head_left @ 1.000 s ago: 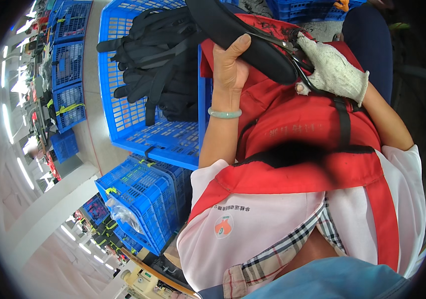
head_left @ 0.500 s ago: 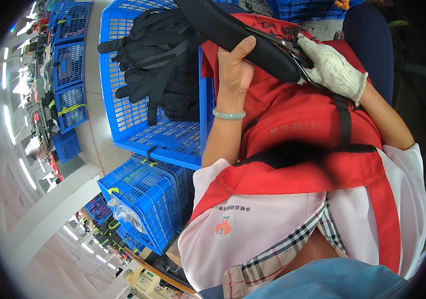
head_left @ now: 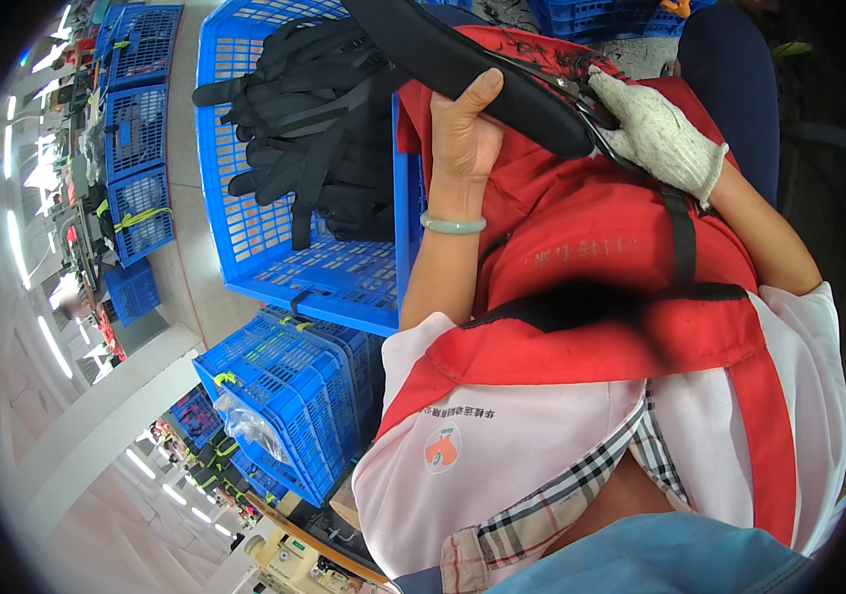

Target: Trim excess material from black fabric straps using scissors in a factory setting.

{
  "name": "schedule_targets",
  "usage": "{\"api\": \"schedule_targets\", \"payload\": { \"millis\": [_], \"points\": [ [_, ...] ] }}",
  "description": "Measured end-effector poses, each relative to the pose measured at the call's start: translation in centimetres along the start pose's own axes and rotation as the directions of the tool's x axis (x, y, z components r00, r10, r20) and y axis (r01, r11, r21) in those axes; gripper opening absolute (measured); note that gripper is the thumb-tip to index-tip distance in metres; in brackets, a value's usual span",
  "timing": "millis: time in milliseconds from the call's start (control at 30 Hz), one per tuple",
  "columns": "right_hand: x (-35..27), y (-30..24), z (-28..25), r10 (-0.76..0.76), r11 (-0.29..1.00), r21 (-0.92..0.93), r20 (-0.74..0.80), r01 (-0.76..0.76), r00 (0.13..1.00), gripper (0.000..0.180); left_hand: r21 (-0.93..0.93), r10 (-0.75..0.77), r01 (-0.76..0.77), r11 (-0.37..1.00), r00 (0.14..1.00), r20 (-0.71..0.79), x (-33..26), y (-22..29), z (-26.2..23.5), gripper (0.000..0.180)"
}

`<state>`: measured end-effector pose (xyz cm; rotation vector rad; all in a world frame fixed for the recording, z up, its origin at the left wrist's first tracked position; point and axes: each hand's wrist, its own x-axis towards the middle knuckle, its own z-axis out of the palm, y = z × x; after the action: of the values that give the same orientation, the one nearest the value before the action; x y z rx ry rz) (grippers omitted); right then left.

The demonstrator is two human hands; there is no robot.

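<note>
A long black padded strap runs slantwise above the red apron over my lap, with its rounded end toward the right. My bare left hand, a pale green bangle at its wrist, grips the strap's lower edge with the thumb on top. Wearing a whitish knitted glove, my right hand is closed around scissors, whose dark handle shows below the fingers. The metal part lies along the strap's edge near its rounded end. Part of the scissors is hidden by the glove and strap.
Beside my left arm stands a blue plastic crate holding a heap of black straps. Below it are more stacked blue crates, one with clear plastic bags. Dark thread scraps lie on the red apron.
Both hands, the strap and the scissors have shifted very slightly toward the upper left. Both grips stay the same.
</note>
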<state>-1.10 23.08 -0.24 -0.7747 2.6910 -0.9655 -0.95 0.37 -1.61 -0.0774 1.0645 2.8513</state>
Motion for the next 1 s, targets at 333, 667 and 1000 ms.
{"api": "schedule_targets", "payload": {
  "millis": [333,667,1000],
  "points": [
    [0.1,1.2,0.2,-0.048,0.999,0.027,0.019,0.047,0.999,0.045,-0.136,-0.089,0.090,0.987,0.996,0.013,0.3,0.6,-0.4,0.026],
    [-0.2,0.5,-0.7,0.021,0.996,0.085,0.060,-0.026,0.998,0.060,-0.030,-0.016,0.017,0.999,1.000,0.019,0.2,0.0,0.0,0.030],
    [0.2,0.7,0.5,-0.025,0.999,-0.027,0.017,0.026,1.000,0.072,0.011,0.029,-0.029,1.000,0.999,0.033,0.0,-1.0,0.1,0.028]
  ]
}}
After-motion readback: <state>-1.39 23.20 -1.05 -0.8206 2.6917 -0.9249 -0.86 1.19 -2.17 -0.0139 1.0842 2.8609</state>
